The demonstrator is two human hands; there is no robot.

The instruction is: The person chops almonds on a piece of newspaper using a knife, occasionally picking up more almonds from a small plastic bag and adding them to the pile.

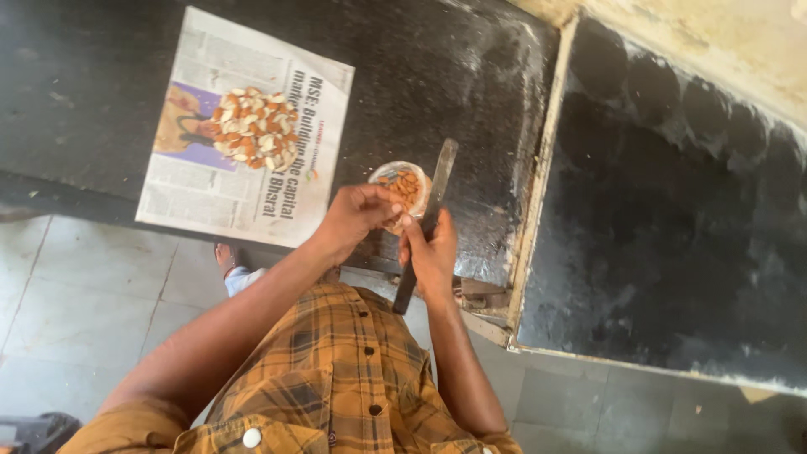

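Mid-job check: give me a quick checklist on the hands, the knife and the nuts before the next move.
1. Right hand grips the knife mid-length: ok.
2. Left hand fingertips pinched at the bowl rim, beside the blade: not ok, close to the edge.
3. Small bowl of nuts sits on the black counter: ok.
4. Pile of nuts sits wholly on the newspaper: ok.
5. What the left fingertips hold: cannot tell.

The person wears a short-sleeved shirt [336, 370] in mustard-yellow and brown plaid, with small dark buttons down its front. A pale round button sits at seven o'clock, near the collar.
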